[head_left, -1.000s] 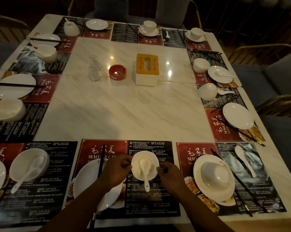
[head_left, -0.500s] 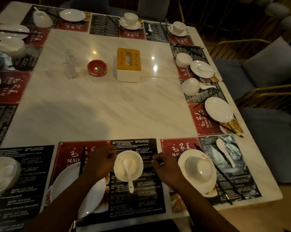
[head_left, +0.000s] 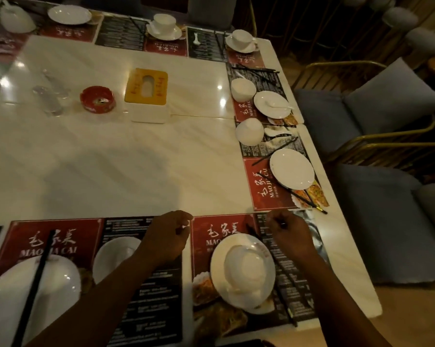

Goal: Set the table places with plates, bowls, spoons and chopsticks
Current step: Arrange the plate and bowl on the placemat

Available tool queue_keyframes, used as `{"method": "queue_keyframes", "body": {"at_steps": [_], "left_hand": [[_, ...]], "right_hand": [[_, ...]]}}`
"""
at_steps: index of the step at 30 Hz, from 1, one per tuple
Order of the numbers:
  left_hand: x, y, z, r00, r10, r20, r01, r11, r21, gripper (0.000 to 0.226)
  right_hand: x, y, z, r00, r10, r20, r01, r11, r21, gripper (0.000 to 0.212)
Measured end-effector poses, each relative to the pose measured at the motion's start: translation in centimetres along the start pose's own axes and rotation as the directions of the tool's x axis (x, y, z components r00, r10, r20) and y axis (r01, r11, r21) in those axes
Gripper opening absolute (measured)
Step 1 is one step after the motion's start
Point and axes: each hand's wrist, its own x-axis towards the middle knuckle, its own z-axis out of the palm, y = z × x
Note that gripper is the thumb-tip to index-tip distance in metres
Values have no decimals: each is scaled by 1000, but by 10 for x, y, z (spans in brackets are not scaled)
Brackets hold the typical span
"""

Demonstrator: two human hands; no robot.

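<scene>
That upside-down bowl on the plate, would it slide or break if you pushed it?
Probably both risks. The bowl looks like glossy white ceramic resting rim-down on an equally shiny plate, so it may skate easily. It looks hard and brittle, so a drop could chip it. Being low and wide, it seems unlikely to tip.

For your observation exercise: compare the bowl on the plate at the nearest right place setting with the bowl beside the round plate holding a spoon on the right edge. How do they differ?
The near bowl is upside down; the far bowl stands upright, its mouth open. The near bowl rests on a plate; the far bowl sits directly on its placemat, beside its plate. Both are plain white.
</scene>
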Motion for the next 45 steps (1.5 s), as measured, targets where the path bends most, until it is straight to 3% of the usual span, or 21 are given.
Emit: {"method": "queue_keyframes", "body": {"at_steps": [6,10,15,20,30,38,40,42,45], "left_hand": [[3,31,76,980,-195,-38,196,980,37,25],[-6,54,109,977,-179,-112,185,982,39,26],[-18,66,123,942,-276,-192,294,953,78,30],[-30,66,126,937,-268,-226,301,945,130,34],[-35,81,148,911,-261,-318,297,952,68,31],[-46,74,134,927,-257,-274,291,953,88,33],[-50,73,130,938,-242,-250,268,961,75,33],[-55,73,126,953,-223,-207,234,972,34,32],[-59,72,123,967,-208,-150,208,978,-18,31]], "right_hand": [[47,76,-48,997,37,69,-23,979,-205,10],[55,119,-61,992,37,124,-2,963,-270,11],[52,140,-44,958,-9,287,92,956,-278,36],[52,154,-39,954,-30,299,123,946,-299,21],[9,198,-64,971,17,240,52,960,-275,32],[-8,207,-61,972,66,223,-3,963,-271,41],[-10,199,-59,982,-1,187,64,940,-335,51],[-15,181,-54,976,-168,142,208,912,-352,58],[-28,134,-38,875,-405,265,455,875,-164,69]]}}
